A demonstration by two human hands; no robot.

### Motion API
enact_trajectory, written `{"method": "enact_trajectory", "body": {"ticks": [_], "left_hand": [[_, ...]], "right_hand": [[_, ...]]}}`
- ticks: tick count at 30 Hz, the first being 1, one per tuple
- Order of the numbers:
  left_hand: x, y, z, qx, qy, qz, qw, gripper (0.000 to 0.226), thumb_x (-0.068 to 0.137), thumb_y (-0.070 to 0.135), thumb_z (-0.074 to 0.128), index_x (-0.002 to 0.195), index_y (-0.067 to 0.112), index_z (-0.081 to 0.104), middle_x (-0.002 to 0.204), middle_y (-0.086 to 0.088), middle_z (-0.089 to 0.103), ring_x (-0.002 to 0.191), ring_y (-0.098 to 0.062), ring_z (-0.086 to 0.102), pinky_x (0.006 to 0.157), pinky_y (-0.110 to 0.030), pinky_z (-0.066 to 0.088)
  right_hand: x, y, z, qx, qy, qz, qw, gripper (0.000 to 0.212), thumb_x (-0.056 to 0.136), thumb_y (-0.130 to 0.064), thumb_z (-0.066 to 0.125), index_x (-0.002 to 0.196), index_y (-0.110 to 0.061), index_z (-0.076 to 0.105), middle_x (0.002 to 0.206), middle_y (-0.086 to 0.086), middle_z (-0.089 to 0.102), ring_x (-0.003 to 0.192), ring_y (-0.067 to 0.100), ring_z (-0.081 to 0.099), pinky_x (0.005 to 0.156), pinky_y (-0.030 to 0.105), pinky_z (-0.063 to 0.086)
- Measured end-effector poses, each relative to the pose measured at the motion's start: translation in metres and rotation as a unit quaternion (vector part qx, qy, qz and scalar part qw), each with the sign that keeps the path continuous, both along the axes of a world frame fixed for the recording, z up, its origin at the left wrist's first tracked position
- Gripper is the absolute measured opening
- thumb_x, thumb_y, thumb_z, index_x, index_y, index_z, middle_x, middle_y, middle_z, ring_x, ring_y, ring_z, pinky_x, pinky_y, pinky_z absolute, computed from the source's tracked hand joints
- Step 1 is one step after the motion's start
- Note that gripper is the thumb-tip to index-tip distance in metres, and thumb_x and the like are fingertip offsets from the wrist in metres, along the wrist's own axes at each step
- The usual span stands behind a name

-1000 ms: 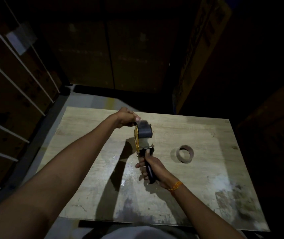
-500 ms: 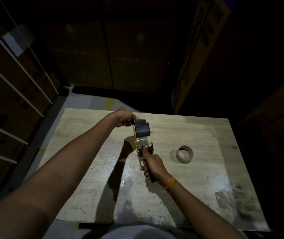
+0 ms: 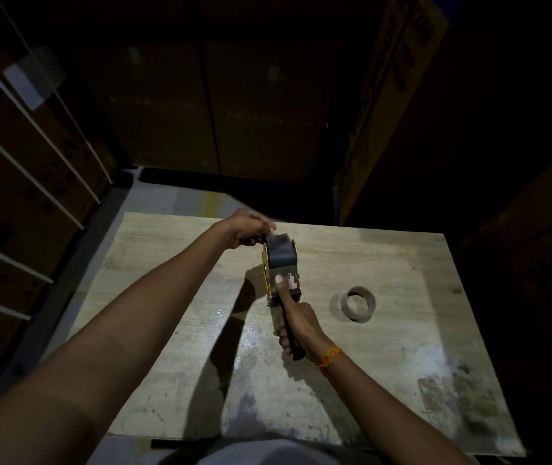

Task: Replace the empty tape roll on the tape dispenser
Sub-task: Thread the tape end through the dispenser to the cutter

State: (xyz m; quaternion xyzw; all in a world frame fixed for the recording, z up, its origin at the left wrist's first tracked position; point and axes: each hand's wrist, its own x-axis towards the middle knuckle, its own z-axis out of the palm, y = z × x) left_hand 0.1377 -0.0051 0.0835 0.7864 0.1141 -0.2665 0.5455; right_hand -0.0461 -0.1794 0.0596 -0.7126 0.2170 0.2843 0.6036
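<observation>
Right hand (image 3: 296, 325) grips the tape dispenser (image 3: 281, 273) handle, left hand (image 3: 246, 229) pinches its loaded tape roll (image 3: 280, 251), empty core (image 3: 358, 304) lying on the worktop (image 3: 167, 330).

Yellow-framed tape dispenser (image 3: 279, 270) with a dark roll (image 3: 281, 251); brown empty core (image 3: 360, 304); pale wood-grain table (image 3: 385, 260).

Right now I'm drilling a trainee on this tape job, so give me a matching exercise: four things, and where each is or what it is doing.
1. left hand
2. right hand
3. empty roll
4. tape dispenser

A. lying on the table
B. at the top of the dark roll
C. held above the table
D. wrapped round the black handle

Pairs: 1-B, 2-D, 3-A, 4-C
</observation>
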Motion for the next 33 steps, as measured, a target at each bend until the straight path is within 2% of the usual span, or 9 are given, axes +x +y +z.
{"method": "enact_trajectory", "body": {"ticks": [5,8,10,14,16,21,24,28,33], "left_hand": [[-0.002,0.002,0.007,-0.075,0.023,-0.005,0.997,0.019,0.093,0.009,0.072,0.111,0.004,0.075,0.110,-0.017,0.071,0.079,-0.016,0.061,0.060,-0.023,0.046],[-0.003,0.002,0.019,-0.120,-0.002,-0.011,0.993,0.017,0.094,0.014,0.072,0.110,0.010,0.076,0.117,-0.015,0.073,0.106,-0.030,0.067,0.088,-0.036,0.056],[-0.009,-0.004,0.034,-0.103,-0.074,-0.003,0.992,0.021,0.098,0.017,0.068,0.117,0.009,0.072,0.113,-0.011,0.073,0.109,-0.027,0.070,0.098,-0.044,0.056],[-0.031,-0.011,0.060,0.041,-0.332,0.029,0.942,0.019,0.100,0.030,0.065,0.114,0.019,0.072,0.108,0.006,0.068,0.097,-0.001,0.064,0.080,-0.016,0.051],[-0.041,-0.010,0.071,0.055,-0.388,-0.013,0.920,0.018,0.095,0.037,0.071,0.105,0.023,0.075,0.104,0.009,0.067,0.094,0.000,0.064,0.075,-0.010,0.052],[-0.052,-0.009,0.076,0.121,-0.407,-0.196,0.884,0.019,0.084,0.046,0.081,0.095,0.030,0.083,0.091,0.012,0.068,0.081,-0.004,0.062,0.063,-0.020,0.051],[-0.053,-0.005,0.071,0.100,-0.424,-0.195,0.879,0.016,0.089,0.044,0.077,0.087,0.028,0.082,0.088,0.009,0.069,0.078,-0.006,0.061,0.063,-0.025,0.051],[-0.050,0.002,0.065,0.153,-0.472,-0.220,0.840,0.027,0.095,0.044,0.070,0.086,0.022,0.083,0.091,0.006,0.065,0.083,-0.005,0.057,0.066,-0.018,0.044],[-0.052,0.003,0.063,0.136,-0.436,-0.214,0.863,0.021,0.090,0.046,0.076,0.088,0.026,0.082,0.096,0.010,0.064,0.086,-0.005,0.059,0.067,-0.021,0.047]], "right_hand": [[-0.004,0.000,-0.005,-0.016,-0.051,-0.022,0.998,0.073,0.073,-0.084,0.065,0.061,-0.014,0.053,0.051,0.009,0.052,0.039,0.021,0.047,0.041,0.026,0.043],[-0.001,-0.002,-0.003,-0.004,-0.087,-0.027,0.996,0.069,0.078,-0.079,0.066,0.062,-0.013,0.055,0.049,0.008,0.051,0.039,0.021,0.047,0.041,0.027,0.043],[0.001,-0.003,-0.001,-0.002,-0.094,-0.031,0.995,0.068,0.078,-0.078,0.066,0.065,-0.012,0.056,0.050,0.008,0.050,0.038,0.020,0.047,0.041,0.026,0.043],[0.001,-0.006,-0.002,-0.003,-0.105,-0.033,0.994,0.064,0.079,-0.077,0.066,0.062,-0.016,0.056,0.048,0.004,0.050,0.039,0.019,0.046,0.042,0.026,0.043],[0.003,-0.006,-0.002,-0.005,-0.106,-0.033,0.994,0.064,0.078,-0.078,0.066,0.062,-0.017,0.056,0.049,0.004,0.050,0.039,0.019,0.046,0.043,0.026,0.043],[0.005,-0.005,0.003,-0.015,-0.118,-0.041,0.992,0.064,0.079,-0.076,0.067,0.058,-0.019,0.052,0.048,0.008,0.048,0.042,0.022,0.046,0.041,0.026,0.041],[0.003,-0.006,0.005,-0.014,-0.129,-0.037,0.991,0.063,0.081,-0.074,0.067,0.060,-0.016,0.054,0.047,0.006,0.049,0.042,0.022,0.046,0.041,0.026,0.041],[0.004,-0.009,0.005,-0.025,-0.130,-0.040,0.990,0.062,0.082,-0.073,0.065,0.064,-0.015,0.058,0.048,0.004,0.053,0.044,0.021,0.049,0.042,0.026,0.043],[0.000,-0.012,-0.001,-0.033,-0.150,-0.038,0.987,0.061,0.080,-0.073,0.066,0.068,-0.013,0.061,0.048,0.004,0.054,0.043,0.021,0.051,0.043,0.029,0.045]]}}
